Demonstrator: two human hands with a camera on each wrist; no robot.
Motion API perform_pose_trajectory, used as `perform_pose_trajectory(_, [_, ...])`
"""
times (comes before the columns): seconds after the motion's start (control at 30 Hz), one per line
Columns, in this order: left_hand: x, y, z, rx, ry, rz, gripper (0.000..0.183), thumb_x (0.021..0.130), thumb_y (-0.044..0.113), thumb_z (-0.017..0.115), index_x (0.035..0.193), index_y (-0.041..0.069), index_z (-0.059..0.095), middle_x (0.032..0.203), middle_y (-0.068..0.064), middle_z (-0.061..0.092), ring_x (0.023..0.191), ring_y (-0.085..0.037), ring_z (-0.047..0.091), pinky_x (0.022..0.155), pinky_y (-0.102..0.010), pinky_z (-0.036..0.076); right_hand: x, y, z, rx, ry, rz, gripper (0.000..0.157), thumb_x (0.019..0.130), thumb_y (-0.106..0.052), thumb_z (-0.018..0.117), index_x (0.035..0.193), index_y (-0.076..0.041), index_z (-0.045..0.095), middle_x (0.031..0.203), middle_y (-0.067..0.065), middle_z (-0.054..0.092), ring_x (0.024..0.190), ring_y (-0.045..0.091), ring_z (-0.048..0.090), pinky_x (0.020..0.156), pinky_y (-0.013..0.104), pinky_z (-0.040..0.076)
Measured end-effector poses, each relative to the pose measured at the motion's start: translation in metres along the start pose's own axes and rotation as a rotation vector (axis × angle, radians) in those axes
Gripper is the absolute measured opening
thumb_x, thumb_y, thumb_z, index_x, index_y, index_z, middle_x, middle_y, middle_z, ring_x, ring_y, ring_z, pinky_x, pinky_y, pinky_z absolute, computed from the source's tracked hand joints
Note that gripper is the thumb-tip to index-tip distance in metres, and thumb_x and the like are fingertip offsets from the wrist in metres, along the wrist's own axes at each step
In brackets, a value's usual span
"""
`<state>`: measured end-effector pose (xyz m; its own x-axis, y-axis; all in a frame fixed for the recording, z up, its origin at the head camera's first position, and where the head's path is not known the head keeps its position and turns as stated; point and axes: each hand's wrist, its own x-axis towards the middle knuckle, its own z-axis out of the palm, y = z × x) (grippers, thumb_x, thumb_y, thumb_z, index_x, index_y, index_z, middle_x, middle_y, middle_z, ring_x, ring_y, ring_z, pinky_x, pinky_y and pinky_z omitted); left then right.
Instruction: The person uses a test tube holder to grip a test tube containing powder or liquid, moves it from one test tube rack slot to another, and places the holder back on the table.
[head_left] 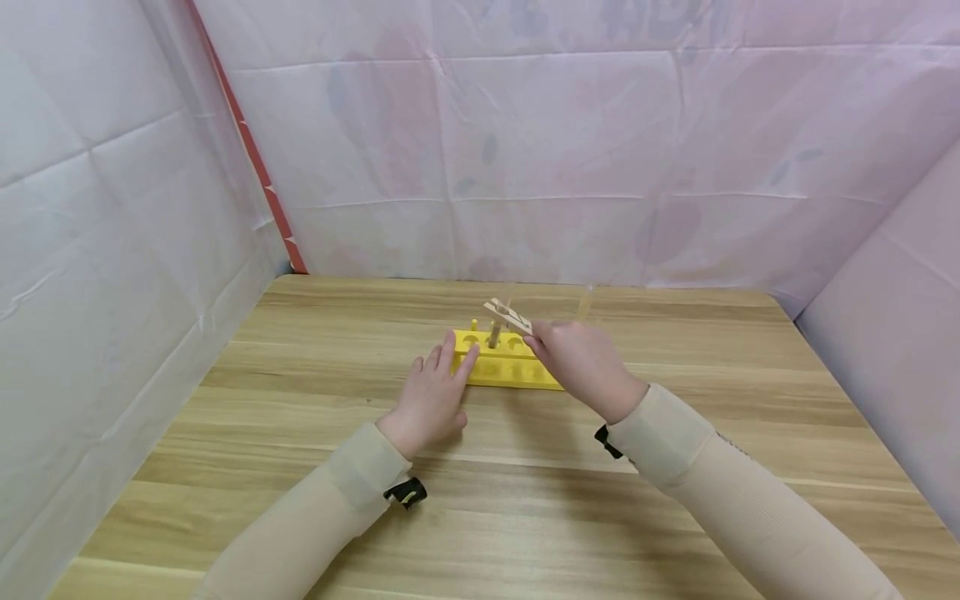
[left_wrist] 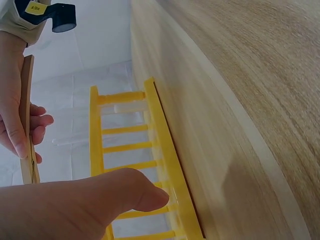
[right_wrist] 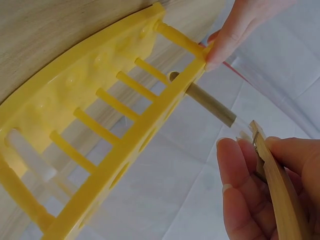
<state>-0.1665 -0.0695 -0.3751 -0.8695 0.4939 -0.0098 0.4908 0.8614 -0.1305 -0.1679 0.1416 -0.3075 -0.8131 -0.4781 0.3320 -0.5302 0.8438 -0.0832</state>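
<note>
A yellow test tube rack (head_left: 517, 372) stands on the wooden table. My left hand (head_left: 431, 400) touches its left end with extended fingers, and the thumb (left_wrist: 145, 192) lies in front of the rack in the left wrist view. My right hand (head_left: 585, 358) grips a wooden test tube holder (right_wrist: 282, 195) by its handles. Clamped in the holder's jaws is a glass test tube (right_wrist: 212, 105) with brownish contents. Its lower end passes through a hole in the rack's top plate, near the left end, and shows just beneath that plate.
A second test tube (right_wrist: 32, 155), pale and whitish low down, stands at the rack's right end. Upright pegs (left_wrist: 125, 129) line the back of the rack. Behind the wooden table (head_left: 480, 533) hangs a pale patterned sheet (head_left: 555, 133), with another sheet (head_left: 97, 250) at the left.
</note>
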Motion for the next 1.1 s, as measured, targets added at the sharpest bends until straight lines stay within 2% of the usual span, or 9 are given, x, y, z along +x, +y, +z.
perform_pose_trajectory(0.37, [-0.0002, -0.0006, -0.0005, 0.005, -0.01, 0.0, 0.098, 0.078, 0.046, 0.068, 0.151, 0.013, 0.012, 0.15, -0.028, 0.011, 0.127, -0.038, 0.038, 0.1, -0.05, 0.035, 0.0004, -0.0029, -0.0033, 0.01, -0.011, 0.006, 0.029, 0.091, -0.019, 0.061, 0.067, -0.01, 0.045, 0.05, -0.003, 0.036, 0.041, 0.01, 0.031, 0.039, 0.023, 0.025])
perform_pose_trajectory(0.6, [0.0021, -0.0014, -0.0025, 0.0, -0.016, -0.001, 0.098, 0.078, 0.046, 0.068, 0.151, 0.013, 0.013, 0.15, -0.027, 0.011, 0.127, -0.039, 0.037, 0.1, -0.05, 0.035, 0.003, -0.0023, -0.0051, -0.007, -0.017, 0.002, 0.025, 0.091, -0.019, 0.061, 0.071, -0.008, 0.05, 0.05, -0.003, 0.037, 0.04, 0.009, 0.032, 0.038, 0.022, 0.027])
perform_pose_trajectory(0.8, [0.0038, 0.0003, -0.0041, -0.034, -0.018, 0.004, 0.097, 0.079, 0.044, 0.068, 0.151, 0.013, 0.012, 0.15, -0.027, 0.01, 0.128, -0.039, 0.037, 0.1, -0.05, 0.035, 0.0035, -0.0002, -0.0081, -0.013, -0.032, 0.017, 0.026, 0.091, -0.019, 0.061, 0.071, -0.008, 0.049, 0.05, -0.003, 0.037, 0.04, 0.01, 0.032, 0.039, 0.023, 0.028])
perform_pose_trajectory(1.1, [0.0006, -0.0007, -0.0018, -0.027, -0.012, -0.015, 0.097, 0.077, 0.041, 0.069, 0.151, 0.013, 0.013, 0.15, -0.027, 0.011, 0.126, -0.037, 0.039, 0.1, -0.049, 0.036, 0.0055, -0.0026, -0.0103, -0.037, -0.017, -0.011, 0.027, 0.091, -0.018, 0.06, 0.069, -0.009, 0.048, 0.05, -0.003, 0.036, 0.04, 0.009, 0.031, 0.039, 0.023, 0.028])
